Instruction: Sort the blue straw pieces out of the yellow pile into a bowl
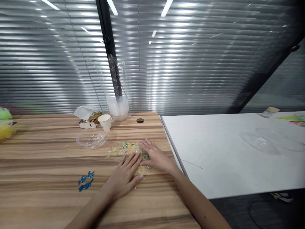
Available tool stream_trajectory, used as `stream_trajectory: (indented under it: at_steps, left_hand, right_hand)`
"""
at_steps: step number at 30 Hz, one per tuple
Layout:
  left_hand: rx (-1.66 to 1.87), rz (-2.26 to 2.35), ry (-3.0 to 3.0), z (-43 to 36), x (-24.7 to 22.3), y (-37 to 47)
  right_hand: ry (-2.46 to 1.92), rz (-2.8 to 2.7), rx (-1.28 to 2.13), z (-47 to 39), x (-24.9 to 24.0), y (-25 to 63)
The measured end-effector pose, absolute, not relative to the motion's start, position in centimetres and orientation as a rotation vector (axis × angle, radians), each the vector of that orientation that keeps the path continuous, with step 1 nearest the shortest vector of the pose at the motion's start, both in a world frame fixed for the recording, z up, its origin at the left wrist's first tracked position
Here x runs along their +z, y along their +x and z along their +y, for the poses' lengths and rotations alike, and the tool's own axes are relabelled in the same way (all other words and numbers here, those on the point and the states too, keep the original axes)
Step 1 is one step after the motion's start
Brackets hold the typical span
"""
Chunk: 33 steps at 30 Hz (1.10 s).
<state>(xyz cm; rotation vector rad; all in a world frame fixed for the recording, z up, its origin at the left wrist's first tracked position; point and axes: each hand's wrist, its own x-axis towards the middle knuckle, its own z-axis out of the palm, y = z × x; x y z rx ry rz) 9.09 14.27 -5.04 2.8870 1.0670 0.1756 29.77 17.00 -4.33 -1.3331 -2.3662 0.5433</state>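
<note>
Small thin bits [124, 148], mostly yellow and clear with some blue and green, are spread over the wood-grain table [47, 159]. My left hand [122, 179] lies palm down at the near side of the bits, fingers stretched out. My right hand [158, 159] is flat too, over their right side, with its fingers angled to the left. The hands nearly meet and hide part of the bits beneath them; neither is seen holding anything. Apart from these, a small cluster of short blue pieces [86, 181] lies to the left of my left hand.
Behind the bits stand a clear plastic bowl [91, 139], a paper cup [105, 122], a tissue pack [91, 119] and a plastic-wrapped stack of cups [118, 108]. Yellow and green bags [6, 127] sit far left. Across a gap, a white table [209, 143] bears clear plastic lids [263, 143].
</note>
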Motion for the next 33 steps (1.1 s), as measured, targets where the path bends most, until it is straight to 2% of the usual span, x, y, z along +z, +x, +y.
stream_trajectory:
  at_steps: [7,12,22,33]
  left_hand:
    - [0.251,1.114,2.907,14.4,-5.3,8.2]
    - [0.328,1.186,2.908,15.0,-5.0,7.9]
    - [0.772,1.422,2.674,16.2,-3.7,6.4]
    - [0.695,1.292,2.688,15.9,-4.0,6.9]
  right_hand:
    - [-1.433,-2.086,0.534,17.0,-3.2,29.9]
    - [-1.521,-2.141,0.519,16.7,-2.5,30.2]
    - [-1.553,-2.204,0.618,16.8,-2.7,30.5]
    - [-1.545,-2.086,0.632,16.6,-2.0,30.7]
